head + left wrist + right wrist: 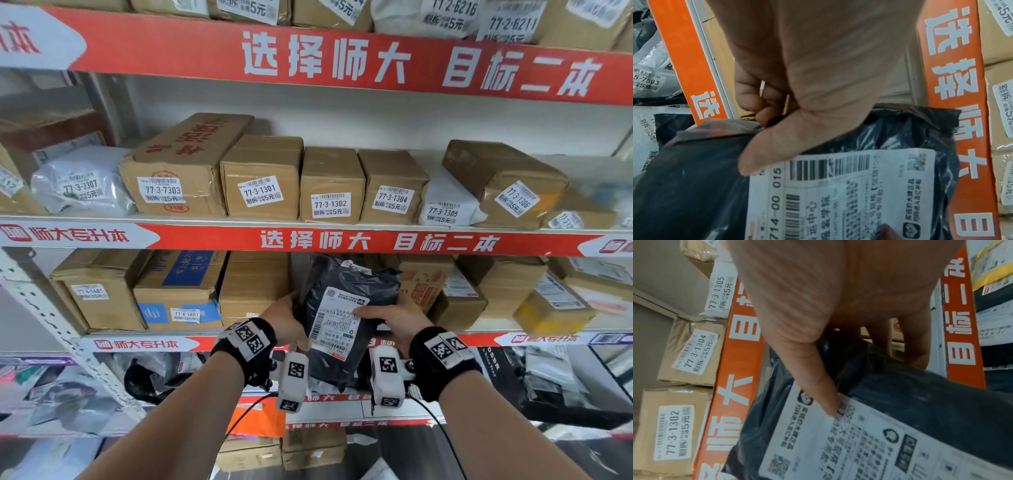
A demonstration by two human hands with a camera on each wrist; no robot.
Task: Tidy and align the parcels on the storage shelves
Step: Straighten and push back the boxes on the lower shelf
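Black parcel (337,318) held upright in front of the shelf (513,337) edge, at a gap between boxes. Left hand (286,317) and right hand (390,320) both grip its sides, thumbs on the label (337,323). Best approach, I judge — slide it in bottom first, label outward, flush with the neighbouring box (255,287).

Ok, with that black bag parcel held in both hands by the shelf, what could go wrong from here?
The black bag parcel is soft and glossy, so it may slip or sag from the left hand and right hand.
The gap behind it between the boxes looks narrow; pushing it in could nudge the printed box out of line.
Its label could end up hidden.
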